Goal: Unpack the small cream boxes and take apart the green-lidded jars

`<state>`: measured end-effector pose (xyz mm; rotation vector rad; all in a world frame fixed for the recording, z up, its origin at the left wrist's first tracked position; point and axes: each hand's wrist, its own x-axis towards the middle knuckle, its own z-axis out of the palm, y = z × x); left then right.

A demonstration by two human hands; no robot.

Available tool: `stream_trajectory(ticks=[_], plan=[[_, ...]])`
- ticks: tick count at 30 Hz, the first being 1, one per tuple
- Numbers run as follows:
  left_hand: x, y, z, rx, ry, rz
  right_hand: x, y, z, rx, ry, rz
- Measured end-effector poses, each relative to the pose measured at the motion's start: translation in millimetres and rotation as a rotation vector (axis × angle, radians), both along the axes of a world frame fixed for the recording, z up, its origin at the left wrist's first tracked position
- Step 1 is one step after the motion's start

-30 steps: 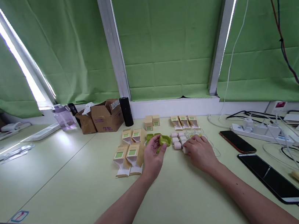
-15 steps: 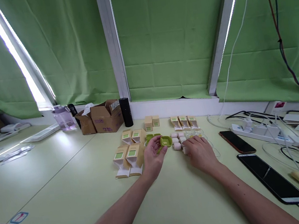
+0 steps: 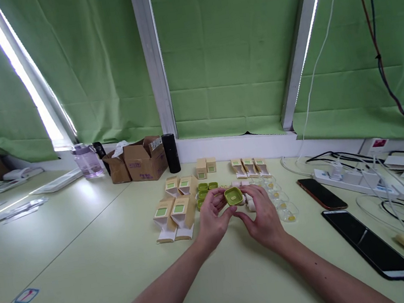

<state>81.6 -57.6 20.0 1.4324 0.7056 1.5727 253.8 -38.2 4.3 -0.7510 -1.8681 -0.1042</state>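
A small green square container [image 3: 234, 196] is tilted so its hollow inside faces me. My left hand [image 3: 214, 221] grips its left side, thumb beneath. My right hand [image 3: 266, 218] is curled at its right side, with the thumb close under the lower edge. White rolls [image 3: 251, 206] show behind the right fingers; whether one is touched I cannot tell. More green containers [image 3: 202, 187] stand left of my hands, partly hidden. Clear plastic pieces with yellow centres [image 3: 287, 212] lie right of my right hand.
Opened small cartons [image 3: 180, 212] stand at left, others [image 3: 249, 167] farther back. Two closed cartons [image 3: 201, 168] sit near the wall. Cardboard boxes [image 3: 145, 162] and a black cylinder [image 3: 171, 153] are behind. Phones [image 3: 371, 243] and a power strip [image 3: 356, 180] with cables occupy the right.
My left hand has brought the green container right and toward me. My right hand has moved from the white rolls to the container, uncovering the clear plastic pieces.
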Motion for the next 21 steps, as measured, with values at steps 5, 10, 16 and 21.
stream_trajectory(ticks=[5, 10, 16, 21], plan=[[7.1, -5.9, -5.8, 0.025, 0.126, 0.066, -5.6, -0.8, -5.5, 0.042, 0.07, 0.039], [8.6, -6.8, -10.9, 0.095, 0.253, 0.127, -3.3, 1.6, -6.8, 0.057, 0.09, 0.063], [5.4, -9.0, -4.9, 0.158, 0.322, 0.131, -0.8, -4.4, 3.2, 0.064, 0.068, 0.026], [2.5, -9.3, -4.7, 0.149, 0.352, 0.162, 1.4, -8.7, 8.5, 0.036, 0.065, 0.01]])
